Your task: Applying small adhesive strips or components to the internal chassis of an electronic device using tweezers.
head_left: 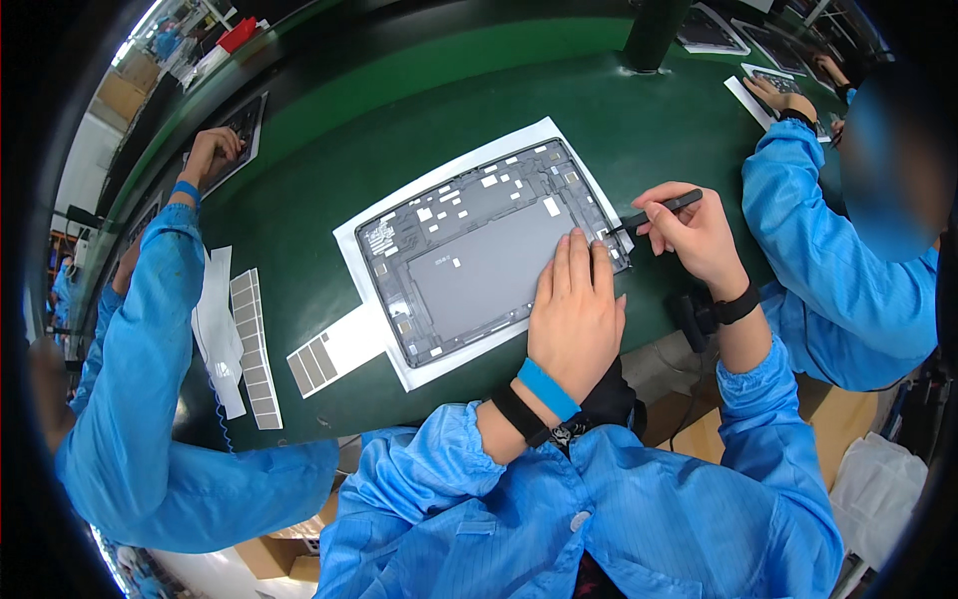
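My left hand [576,314] lies flat, fingers together, steadying the open grey tablet shell [486,250] on the green worktop [299,215]. My right hand [694,235] pinches a black stylus-like tool [661,209], tip seemingly at the shell's right edge.

Your left hand [576,309] lies flat on the open tablet chassis [479,255], covering its lower-right part, and your right hand [694,238] with the black tool [661,210] blocks the right edge, so approach from the upper-left of the white sheet [439,165]. Bare green mat [399,110] lies open beyond the chassis, up to the dark post [654,35] at top. On the left, label strips [254,349] and a co-worker's blue sleeve [150,329] crowd the mat (another co-worker's sleeve [828,260] closes the right).
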Tool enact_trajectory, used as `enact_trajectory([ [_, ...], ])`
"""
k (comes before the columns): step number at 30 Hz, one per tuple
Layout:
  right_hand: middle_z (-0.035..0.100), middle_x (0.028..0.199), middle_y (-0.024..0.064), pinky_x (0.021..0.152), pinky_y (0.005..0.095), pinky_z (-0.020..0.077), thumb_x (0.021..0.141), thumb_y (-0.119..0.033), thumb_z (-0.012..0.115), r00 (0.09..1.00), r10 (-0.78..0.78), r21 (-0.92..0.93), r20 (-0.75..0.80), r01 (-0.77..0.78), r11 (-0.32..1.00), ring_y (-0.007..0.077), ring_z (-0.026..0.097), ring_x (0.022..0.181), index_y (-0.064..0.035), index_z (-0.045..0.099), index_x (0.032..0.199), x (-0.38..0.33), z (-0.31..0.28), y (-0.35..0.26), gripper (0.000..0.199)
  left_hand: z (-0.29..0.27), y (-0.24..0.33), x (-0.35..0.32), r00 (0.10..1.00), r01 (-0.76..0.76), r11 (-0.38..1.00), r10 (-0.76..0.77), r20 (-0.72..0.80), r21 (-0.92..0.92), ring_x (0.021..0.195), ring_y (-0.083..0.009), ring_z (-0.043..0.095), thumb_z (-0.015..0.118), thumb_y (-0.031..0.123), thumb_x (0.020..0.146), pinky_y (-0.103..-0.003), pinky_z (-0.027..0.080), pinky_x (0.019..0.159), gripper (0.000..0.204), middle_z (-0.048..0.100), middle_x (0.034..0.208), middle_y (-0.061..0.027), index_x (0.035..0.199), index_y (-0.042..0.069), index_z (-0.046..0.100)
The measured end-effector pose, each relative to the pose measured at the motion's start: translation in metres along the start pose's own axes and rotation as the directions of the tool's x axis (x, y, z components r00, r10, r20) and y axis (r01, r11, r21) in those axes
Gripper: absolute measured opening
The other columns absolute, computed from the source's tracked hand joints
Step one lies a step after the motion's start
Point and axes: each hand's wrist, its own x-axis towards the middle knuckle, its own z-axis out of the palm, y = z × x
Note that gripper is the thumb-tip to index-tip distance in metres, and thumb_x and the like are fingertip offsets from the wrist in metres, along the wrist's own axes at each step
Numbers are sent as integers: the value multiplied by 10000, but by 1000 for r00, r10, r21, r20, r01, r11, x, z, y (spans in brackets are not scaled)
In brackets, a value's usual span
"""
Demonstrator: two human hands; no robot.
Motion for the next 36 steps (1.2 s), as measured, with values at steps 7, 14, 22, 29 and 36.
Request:
enact_trajectory([
  [7,664,778,69,555,221,491,942,-58,612,999,-40,10,26,40,999,95,606,600,72,682,991,7,-3,-6,155,0,0,0,1000,5,999,-6,8,50,1274,-382,519,725,233,825,-419,421,1070,617,496,1397,-275,1328,-62,521],
  [14,668,783,84,545,219,478,939,-64,625,997,-48,41,60,45,998,95,605,600,76,680,974,12,-7,4,154,1,0,1,1000,-7,997,6,12,74,1281,-383,516,710,242,841,-420,424,1069,610,491,1402,-282,1334,-63,518],
  [22,674,759,97,529,215,467,946,-73,618,998,-12,-17,60,13,1000,84,584,573,75,676,964,13,-8,0,160,0,1,2,1000,7,998,-8,17,61,1279,-375,518,707,238,843,-414,422,1066,610,499,1392,-275,1339,-60,514],
  [29,670,755,86,530,211,466,945,-82,614,998,-11,-18,65,12,1000,85,591,573,69,675,954,13,-5,2,163,0,2,6,1000,14,995,-16,18,94,1277,-334,509,713,257,840,-393,419,1039,624,508,1394,-247,1348,-44,512],
  [36,665,751,75,520,209,460,936,-85,618,998,-42,-81,45,46,996,80,592,570,63,671,935,11,-1,0,156,2,1,6,1000,16,995,-18,24,97,1286,-331,500,708,267,845,-396,419,1032,627,512,1398,-235,1352,-44,513],
])
